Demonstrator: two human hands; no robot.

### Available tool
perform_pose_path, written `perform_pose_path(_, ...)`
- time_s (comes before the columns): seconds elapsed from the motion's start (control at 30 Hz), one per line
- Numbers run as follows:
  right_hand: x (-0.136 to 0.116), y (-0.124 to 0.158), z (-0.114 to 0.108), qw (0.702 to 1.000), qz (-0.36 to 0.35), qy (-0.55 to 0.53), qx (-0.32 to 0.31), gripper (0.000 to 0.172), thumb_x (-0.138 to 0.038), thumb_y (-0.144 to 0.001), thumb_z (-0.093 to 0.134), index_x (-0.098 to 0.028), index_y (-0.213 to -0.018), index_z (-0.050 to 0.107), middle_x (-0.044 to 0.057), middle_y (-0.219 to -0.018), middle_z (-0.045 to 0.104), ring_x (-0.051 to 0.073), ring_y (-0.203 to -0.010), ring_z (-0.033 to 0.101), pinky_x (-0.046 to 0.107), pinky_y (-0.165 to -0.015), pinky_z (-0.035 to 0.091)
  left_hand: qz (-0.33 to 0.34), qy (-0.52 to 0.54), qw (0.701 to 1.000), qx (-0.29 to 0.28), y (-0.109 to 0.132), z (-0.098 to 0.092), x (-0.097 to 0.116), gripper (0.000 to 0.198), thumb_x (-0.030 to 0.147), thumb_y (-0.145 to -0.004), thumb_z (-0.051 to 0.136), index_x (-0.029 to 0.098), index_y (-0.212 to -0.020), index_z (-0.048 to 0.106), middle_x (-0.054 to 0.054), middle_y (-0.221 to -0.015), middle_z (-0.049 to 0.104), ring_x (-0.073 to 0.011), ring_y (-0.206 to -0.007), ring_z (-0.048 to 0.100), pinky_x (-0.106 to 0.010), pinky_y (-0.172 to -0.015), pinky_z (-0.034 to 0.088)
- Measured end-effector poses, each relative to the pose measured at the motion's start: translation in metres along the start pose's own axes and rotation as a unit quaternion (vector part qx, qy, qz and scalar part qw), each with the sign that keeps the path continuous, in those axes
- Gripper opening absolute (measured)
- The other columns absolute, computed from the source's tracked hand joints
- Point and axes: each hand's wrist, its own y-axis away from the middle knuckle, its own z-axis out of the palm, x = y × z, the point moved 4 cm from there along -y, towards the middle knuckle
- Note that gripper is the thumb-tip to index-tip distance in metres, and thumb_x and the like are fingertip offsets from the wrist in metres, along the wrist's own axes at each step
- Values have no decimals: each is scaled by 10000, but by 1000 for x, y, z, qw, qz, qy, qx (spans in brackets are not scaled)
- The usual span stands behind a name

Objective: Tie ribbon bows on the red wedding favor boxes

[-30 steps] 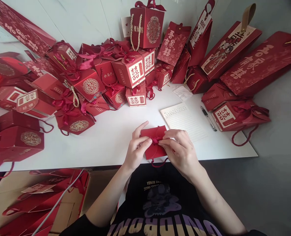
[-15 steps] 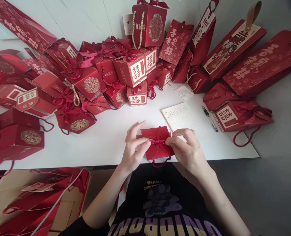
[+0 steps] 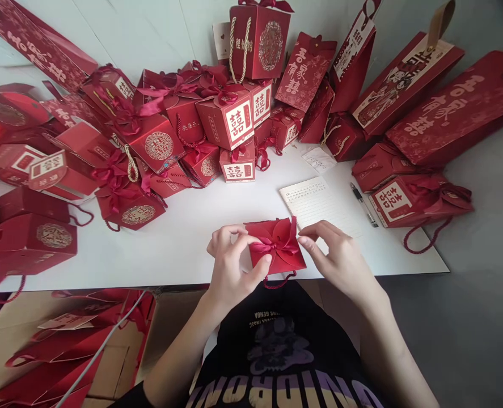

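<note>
The red box [image 3: 282, 263] lies between the two hands, near the table's [image 3: 183, 249] front edge, its cord handle [image 3: 279, 284] looping past that edge toward the body. The left hand [image 3: 233, 265] reaches in from one side, thumb and forefinger spread apart about the near end of the ribbon bow [image 3: 272, 246]; whether they press on it, I cannot tell. The right hand [image 3: 340, 259] is at the opposite side, thumb and forefinger close together just beside the bow's other end; whether they pinch ribbon is unclear.

The likeliest trouble is the knot: satin looks slippery, so an uneven pull on one loop or tail could loosen it or leave the bow lopsided. One tail stands up by the right fingertips and could be caught with the loop, undoing it. Pulling hard might also buckle the overlapping flaps [image 3: 283, 231] or drag the box over the edge toward the body. Just beyond the right hand, the notepad [image 3: 315, 204] could be brushed aside if that hand swings forward.
</note>
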Motion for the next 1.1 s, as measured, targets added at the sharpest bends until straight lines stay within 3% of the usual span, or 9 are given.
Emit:
perform_pose_path(0.1, 24, -6, 14, 982, 155, -80, -79, 536, -608, -905, 319, -185, -756, 612, 58, -729, 623, 181, -637, 548, 313, -604, 406, -18, -42, 999, 29, 1, 1, 1, 148, 314, -863, 570, 232, -774, 653, -42, -909, 501, -239, -944, 489, -408, -838, 307)
perform_pose_path(0.17, 33, -9, 24, 962, 198, -155, -107, 578, -655, -877, 313, -184, -729, 614, 56, -731, 623, 174, -640, 543, 302, -594, 401, -5, -55, 998, 36, 3, 1, 1, 151, 279, -882, 561, 231, -767, 648, -27, -846, 499, -206, -850, 493, -370, -784, 310)
perform_pose_path(0.27, 32, -14, 30, 939, 197, -270, -77, 482, -637, -832, 443, -189, -727, 589, 31, -720, 601, 160, -674, 542, 279, -606, 407, 26, -35, 999, 33, 6, 0, 2, 113, 221, -891, 550, 211, -796, 610, -12, -811, 505, -172, -791, 506, -331, -752, 332)
perform_pose_path(0.43, 18, -25, 31, 911, 159, -379, -23, 314, -503, -761, 628, -193, -732, 581, 5, -717, 591, 138, -683, 537, 272, -667, 431, 46, 28, 998, 17, 8, 1, 5, 134, 163, -893, 527, 185, -767, 489, -16, -900, 569, -157, -875, 569, -313, -801, 380)
perform_pose_path(0.63, 7, -42, 30, 922, 138, -363, -5, 260, -431, -774, 609, -187, -704, 554, 0, -742, 567, 119, -652, 530, 265, -643, 435, 59, 20, 998, 0, 6, 2, 6, 198, 149, -867, 530, 187, -695, 438, -40, -1127, 622, -210, -973, 516, -384, -865, 402)
perform_pose_path(0.87, -4, -54, 36, 939, 119, -307, -97, 255, -415, -810, 558, -182, -705, 545, -30, -592, 537, 83, -490, 463, 241, -506, 388, 109, -3, 994, -6, 7, 4, 7, 203, 160, -856, 527, 182, -673, 439, -82, -1243, 583, -245, -1073, 530, -440, -908, 403)
perform_pose_path(1.1, 2, -58, 37, 952, 142, -246, -117, 229, -382, -811, 540, -177, -710, 555, -25, -582, 564, 90, -496, 501, 233, -490, 382, 157, 29, 986, -56, 3, 5, 9, 194, 137, -852, 500, 189, -681, 425, -121, -1301, 545, -246, -1245, 478, -423, -993, 438)
